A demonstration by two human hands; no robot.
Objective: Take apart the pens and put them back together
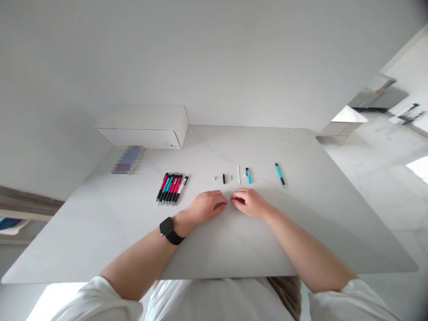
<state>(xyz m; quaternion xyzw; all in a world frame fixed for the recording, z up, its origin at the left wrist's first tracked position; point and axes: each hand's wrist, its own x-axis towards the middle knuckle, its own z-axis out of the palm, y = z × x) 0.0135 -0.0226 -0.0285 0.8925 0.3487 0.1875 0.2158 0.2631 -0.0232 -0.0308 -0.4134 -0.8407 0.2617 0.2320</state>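
My left hand (207,206) rests on the table with its fingers curled in toward the thumb. Facing it, a small gap away, my right hand (250,201) is curled the same way. I see nothing in either hand. Just beyond them lie pen parts in a row: a small silver tip (214,178), a black rubber grip (224,179), a tiny metallic piece (231,177), a thin white refill (238,174) and a turquoise pen barrel (248,175) with a black clip. A small pale piece touches or nearly touches the barrel's left side.
Left of my hands, several pens (171,189) in red, turquoise and white lie side by side. A whole turquoise pen (280,174) lies apart on the right. At the back left of the white table (334,232) stand a white box (140,137) and a blurred-out item (127,160).
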